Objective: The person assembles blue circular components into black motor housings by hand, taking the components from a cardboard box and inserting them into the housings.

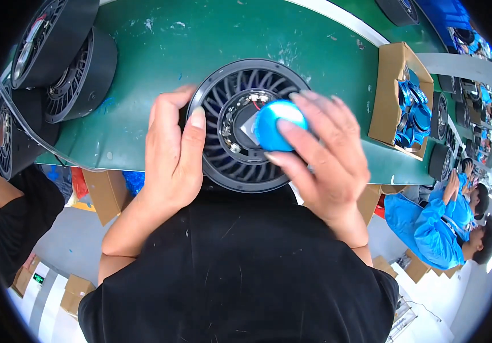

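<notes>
A black round wheel-like housing with curved spokes (246, 181) lies face up at the bench's near edge, its centre open on a ring of small electronic parts and a bit of red wire. My left hand (174, 148) grips its left rim, thumb on top and fingers round the outside. Between the fingers of my right hand (332, 154) is a shiny blue round cap (280, 126), held tilted over the right part of the centre. The cap hides some of that opening, and a pale square patch shows beside it.
More black wheel housings (88, 74) are stacked at the left of the green bench (217, 34). A cardboard box (388, 97) of blue caps (415, 114) stands at the right. A cable (26, 123) runs along the left edge. People in blue (429, 228) sit farther right; a person's arm (0, 188) shows at left.
</notes>
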Demonstrator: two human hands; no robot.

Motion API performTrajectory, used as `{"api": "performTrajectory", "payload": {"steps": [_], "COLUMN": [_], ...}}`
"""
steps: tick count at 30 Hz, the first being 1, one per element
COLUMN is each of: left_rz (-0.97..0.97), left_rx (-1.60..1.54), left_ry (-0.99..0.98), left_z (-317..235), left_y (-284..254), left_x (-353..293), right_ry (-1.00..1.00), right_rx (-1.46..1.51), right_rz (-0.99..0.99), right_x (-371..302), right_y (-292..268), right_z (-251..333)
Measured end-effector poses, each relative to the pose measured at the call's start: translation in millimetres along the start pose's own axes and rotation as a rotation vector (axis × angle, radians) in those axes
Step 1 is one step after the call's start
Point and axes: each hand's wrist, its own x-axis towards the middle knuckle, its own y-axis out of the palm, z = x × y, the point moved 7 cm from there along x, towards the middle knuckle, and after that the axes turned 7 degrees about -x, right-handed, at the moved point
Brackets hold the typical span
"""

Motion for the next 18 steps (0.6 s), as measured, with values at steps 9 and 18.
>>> {"api": "performTrajectory", "payload": {"steps": [9,18], "left_rz": [0.126,0.097], "left_rx": [0.024,-0.039], "left_ry": [-0.152,-0.223], "left_z": [-5.7,1.9], "left_y": [-9.1,-11.6], "left_x": [-9.1,-6.7], "right_ry": [0.112,0.099], "right_rx": [0.011,0.024], "right_rz": [0.005,0.126], "right_x": [-11.4,-9.2], "right_y": [9.5,19.5], "right_z": [-6.5,-0.3]}}
